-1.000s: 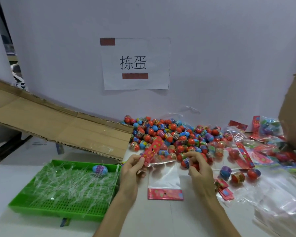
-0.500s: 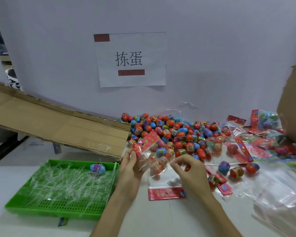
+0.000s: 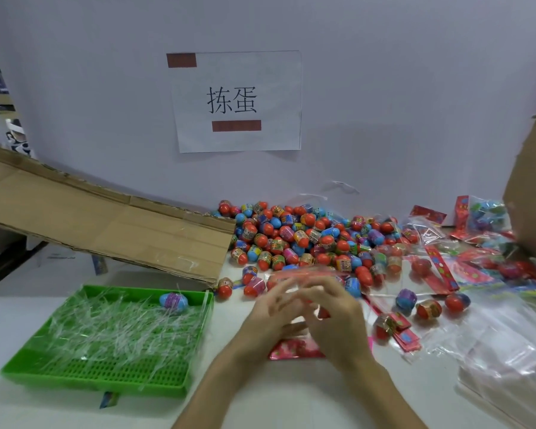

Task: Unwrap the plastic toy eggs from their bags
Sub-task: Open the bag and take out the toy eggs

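Where your hands meet over the desk (image 3: pixel 291 394) in the head view, everything is motion-blurred: left grip (image 3: pixel 270 314) and right grip (image 3: pixel 338 320) are touching or nearly so, fingers pointing to 12 o'clock. A blurred red-topped bag (image 3: pixel 302 274) lies across your fingertips. Cannot tell if either grip pinches it or how far the fingers curl, and can't tell if eggs are inside it.

A flat bag with a red header (image 3: pixel 294 349) is on the desk under your hands, partly hidden. The pile of toy eggs (image 3: pixel 307 239), red, blue and purple, sits at 12 o'clock from your hands, against the wall. Three loose eggs (image 3: pixel 429 308) are at 3 o'clock, near the right grip but apart from it.

The green tray (image 3: pixel 106 376) is at 9 o'clock, full of clear plastic strips (image 3: pixel 115 329). A single blue-purple egg (image 3: pixel 173 300) lies on the strips at the tray's far edge. A cardboard flap (image 3: pixel 106 224) slants at 10 o'clock, its corner above the tray's far right corner.

Filled bags (image 3: pixel 486 216) are at 2 o'clock. A stack of clear bags (image 3: pixel 508 360) is at 4 o'clock. A paper sign (image 3: pixel 239 100) is on the wall at 12 o'clock, above the pile.
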The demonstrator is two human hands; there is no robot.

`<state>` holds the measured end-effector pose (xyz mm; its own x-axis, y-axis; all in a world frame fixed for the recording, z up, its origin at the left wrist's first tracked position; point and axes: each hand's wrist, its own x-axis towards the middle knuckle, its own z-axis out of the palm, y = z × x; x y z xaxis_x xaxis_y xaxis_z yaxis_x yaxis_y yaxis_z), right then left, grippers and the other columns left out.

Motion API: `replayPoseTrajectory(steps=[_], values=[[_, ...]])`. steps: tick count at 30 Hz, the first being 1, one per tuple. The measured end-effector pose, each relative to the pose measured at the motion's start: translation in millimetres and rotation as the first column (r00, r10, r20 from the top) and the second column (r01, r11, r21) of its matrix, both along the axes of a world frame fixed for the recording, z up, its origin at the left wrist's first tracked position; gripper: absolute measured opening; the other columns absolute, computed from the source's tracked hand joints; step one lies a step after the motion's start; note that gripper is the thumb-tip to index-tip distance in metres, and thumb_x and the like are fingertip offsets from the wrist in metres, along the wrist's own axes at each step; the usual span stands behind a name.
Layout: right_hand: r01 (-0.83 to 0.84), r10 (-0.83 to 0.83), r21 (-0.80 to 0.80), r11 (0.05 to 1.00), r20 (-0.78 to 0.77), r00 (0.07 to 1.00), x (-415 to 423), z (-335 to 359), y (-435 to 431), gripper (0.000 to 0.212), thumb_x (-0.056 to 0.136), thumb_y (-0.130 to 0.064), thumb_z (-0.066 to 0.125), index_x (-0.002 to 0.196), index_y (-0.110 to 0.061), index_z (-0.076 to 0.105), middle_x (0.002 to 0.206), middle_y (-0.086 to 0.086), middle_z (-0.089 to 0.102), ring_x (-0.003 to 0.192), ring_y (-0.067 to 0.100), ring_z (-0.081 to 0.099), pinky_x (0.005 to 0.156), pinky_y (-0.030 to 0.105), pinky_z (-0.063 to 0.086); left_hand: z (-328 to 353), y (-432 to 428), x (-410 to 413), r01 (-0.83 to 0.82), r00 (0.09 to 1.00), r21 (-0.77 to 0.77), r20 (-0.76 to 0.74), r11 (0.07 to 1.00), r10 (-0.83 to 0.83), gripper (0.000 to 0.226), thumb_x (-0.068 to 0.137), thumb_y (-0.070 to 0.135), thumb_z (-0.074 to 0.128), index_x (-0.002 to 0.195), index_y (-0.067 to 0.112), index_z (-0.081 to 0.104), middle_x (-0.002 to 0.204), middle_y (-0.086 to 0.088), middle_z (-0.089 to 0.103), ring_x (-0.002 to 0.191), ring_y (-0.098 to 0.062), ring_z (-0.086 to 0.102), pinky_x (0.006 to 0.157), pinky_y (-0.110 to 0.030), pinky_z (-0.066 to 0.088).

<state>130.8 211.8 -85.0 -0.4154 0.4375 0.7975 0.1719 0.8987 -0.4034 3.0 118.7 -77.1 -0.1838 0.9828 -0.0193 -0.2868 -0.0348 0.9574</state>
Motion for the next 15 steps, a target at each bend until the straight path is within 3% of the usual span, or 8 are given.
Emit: replayPoseTrajectory(steps=[2,5,6,8,12,15], values=[[-0.169,0.191,-0.182,0.969,0.111,0.975,-5,0,-7,0.017,0.083,-0.014,0.062,0.094,-0.013,0.075,0.108,-0.009,0.061,0.084,0.007,0.064,0.063,0.023,0.054,-1,3,6,-0.103,0.992,-0.029,0.066,0.994,0.105,0.068,0.076,0.047,0.085,0.133,0.017,0.064,0.126,-0.015,0.072,0.113,-0.031,0.07,0.09,-0.043,0.059],[-0.247,0.278,-0.33,0.911,0.048,0.959,-4,2,-11,0.035,0.074,-0.012,0.057,0.104,-0.031,0.064,0.11,-0.013,0.05,0.077,0.009,0.056,0.059,0.018,0.045,-2,2,-6,-0.251,0.963,0.0,0.102,0.968,0.25,0.041,0.086,0.025,0.077,0.125,0.015,0.072,0.122,-0.017,0.072,0.105,-0.032,0.07,0.089,-0.048,0.056],[-0.251,0.268,-0.367,0.896,-0.005,0.964,-3,4,-10,0.041,0.072,-0.011,0.056,0.104,-0.037,0.057,0.106,-0.01,0.048,0.071,0.01,0.052,0.058,0.018,0.042,-1,-1,-11,-0.255,0.964,0.043,0.095,0.966,0.25,0.031,0.094,0.023,0.071,0.125,0.018,0.073,0.126,-0.012,0.072,0.106,-0.031,0.07,0.089,-0.048,0.056],[-0.225,0.201,-0.46,0.859,-0.102,0.974,1,7,-7,0.045,0.067,-0.003,0.051,0.102,-0.032,0.047,0.094,0.002,0.044,0.067,0.014,0.045,0.057,0.021,0.039,-1,-4,-21,-0.276,0.954,0.043,0.134,0.96,0.268,0.031,0.099,0.026,0.063,0.128,0.019,0.071,0.13,-0.007,0.071,0.11,-0.028,0.072,0.085,-0.045,0.061],[-0.13,0.055,-0.504,0.854,-0.162,0.985,4,11,-1,0.041,0.075,0.005,0.057,0.1,-0.024,0.044,0.089,0.013,0.051,0.076,0.029,0.054,0.064,0.03,0.051,-3,-1,-26,-0.383,0.877,-0.05,0.295,0.922,0.38,0.042,0.09,0.021,0.067,0.131,0.01,0.067,0.123,-0.014,0.074,0.107,-0.03,0.074,0.097,-0.055,0.055],[-0.111,0.016,-0.505,0.856,-0.189,0.982,4,10,3,0.052,0.079,0.01,0.077,0.108,-0.024,0.05,0.097,-0.001,0.062,0.086,0.02,0.068,0.077,0.024,0.058,-1,2,-27,-0.424,0.781,-0.107,0.459,0.899,0.423,0.037,0.082,0.021,0.073,0.116,0.005,0.072,0.113,-0.02,0.075,0.096,-0.032,0.077,0.081,-0.042,0.065]])
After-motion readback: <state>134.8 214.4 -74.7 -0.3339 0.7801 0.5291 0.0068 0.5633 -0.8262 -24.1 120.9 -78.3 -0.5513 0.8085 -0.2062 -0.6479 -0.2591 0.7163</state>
